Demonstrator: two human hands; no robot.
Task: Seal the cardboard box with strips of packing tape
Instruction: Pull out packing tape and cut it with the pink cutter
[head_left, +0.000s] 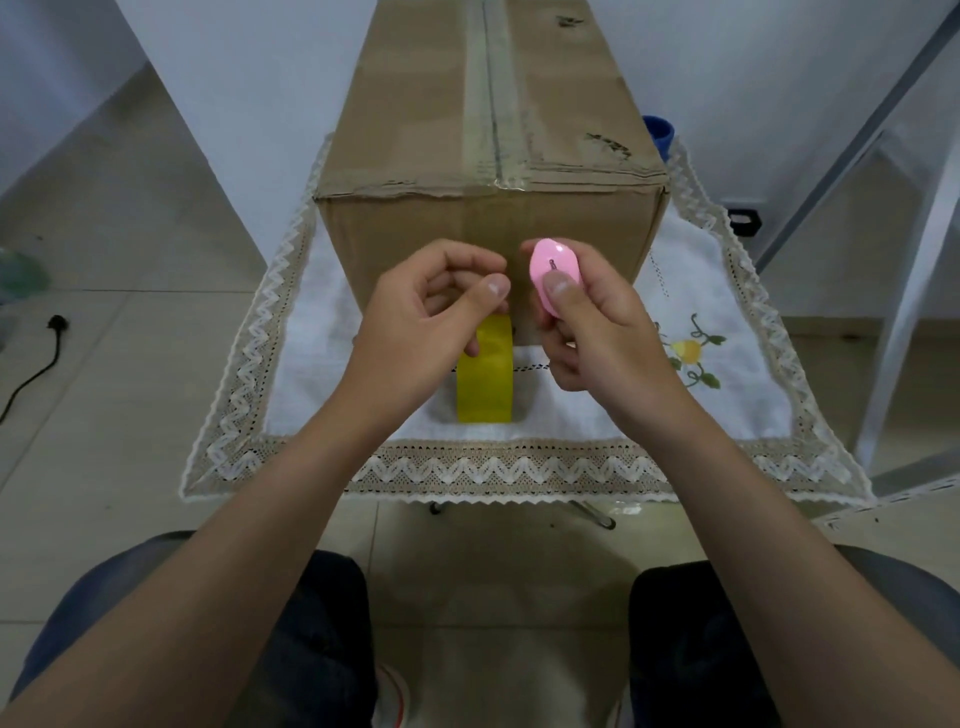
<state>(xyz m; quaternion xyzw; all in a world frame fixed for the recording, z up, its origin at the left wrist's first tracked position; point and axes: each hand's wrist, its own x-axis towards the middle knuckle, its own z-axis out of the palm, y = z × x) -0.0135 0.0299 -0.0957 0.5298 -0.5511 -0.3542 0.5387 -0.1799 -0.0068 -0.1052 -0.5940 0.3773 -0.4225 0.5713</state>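
A tall cardboard box (483, 104) stands on a small table, its top flaps closed with clear tape along the centre seam and down the front face. A yellow roll of packing tape (485, 382) stands on edge against the box's front. My left hand (431, 322) is above the roll, thumb and forefinger pinched together in front of the box face; whether a tape strip runs between them is unclear. My right hand (587, 332) holds a small pink oval cutter (553, 273) close to the left thumb.
A white embroidered tablecloth (701, 395) with a lace border covers the table. A blue object (658, 134) peeks out behind the box at right. A black cable and plug (49, 338) lie on the tiled floor at left. A white metal frame (893, 332) stands right.
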